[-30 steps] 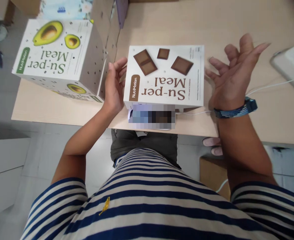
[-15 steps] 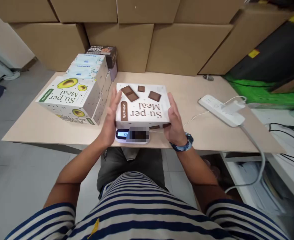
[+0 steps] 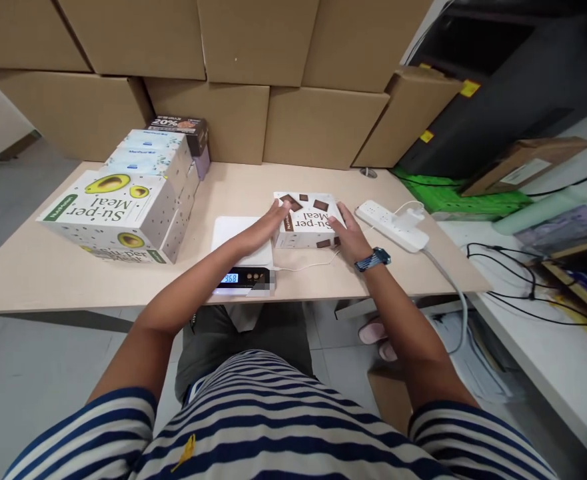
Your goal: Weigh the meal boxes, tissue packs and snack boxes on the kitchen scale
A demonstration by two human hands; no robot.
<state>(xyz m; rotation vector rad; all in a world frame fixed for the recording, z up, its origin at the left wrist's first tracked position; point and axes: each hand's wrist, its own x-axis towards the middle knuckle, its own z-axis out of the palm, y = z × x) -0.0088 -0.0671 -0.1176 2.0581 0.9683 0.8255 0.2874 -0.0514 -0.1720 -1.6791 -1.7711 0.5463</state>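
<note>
Between my two palms is a white meal box [image 3: 307, 225] printed with brown chocolate squares. My left hand [image 3: 272, 223] presses its left side, thumb near the top edge, and my right hand [image 3: 351, 235] grips the right side. The box is at the table, just right of a white digital scale [image 3: 236, 233]; whether its base rests fully on the tabletop I cannot tell. My left forearm crosses over part of the scale, whose lit display [image 3: 230, 278] shows digits. A watch-like band [image 3: 372, 259] circles my right wrist.
Avocado-printed boxes [image 3: 108, 207] are stacked at the left, with tissue packs [image 3: 146, 152] and a dark box [image 3: 180, 127] behind. A white power strip [image 3: 392, 225] lies right of my right hand. Cardboard cartons [image 3: 323, 127] line the table's back edge.
The chocolate-printed box has moved from above the scale to its right side and lower, with both hands still on it. The scale's platform now shows. The view has turned right.
</note>
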